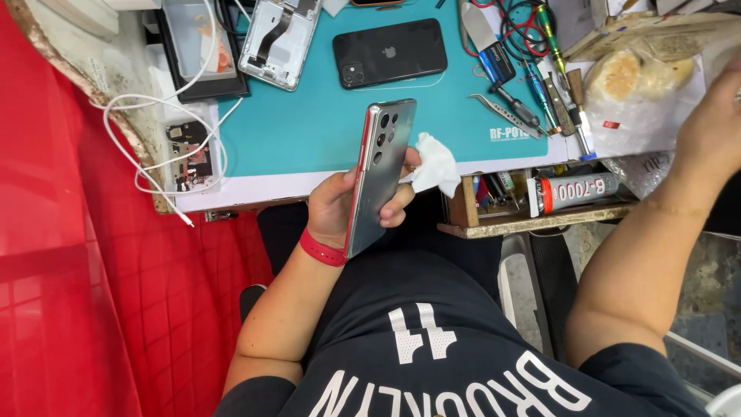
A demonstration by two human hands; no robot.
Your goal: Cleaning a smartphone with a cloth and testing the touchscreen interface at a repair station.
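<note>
My left hand (pixel 340 205), with a red band at the wrist, grips a silver smartphone (pixel 380 174) upright, its back with several camera lenses facing me. A crumpled white tissue (pixel 434 166) is pinched between the same fingers at the phone's right side. My right hand (pixel 714 127) reaches out to the far right edge of the view, next to a clear plastic bag of bread rolls (pixel 641 85); its fingers are cut off by the frame. A black smartphone (pixel 390 52) lies face down on the teal work mat (pixel 309 127).
A dismantled phone frame (pixel 278 35) and a dark tray (pixel 193 54) lie at the back left. White cables (pixel 166 131) loop over a small circuit board (pixel 189 154). Tweezers, screwdrivers (pixel 532 85) and a glue tube (pixel 575 191) sit right of the mat. Red cloth (pixel 93 270) hangs left.
</note>
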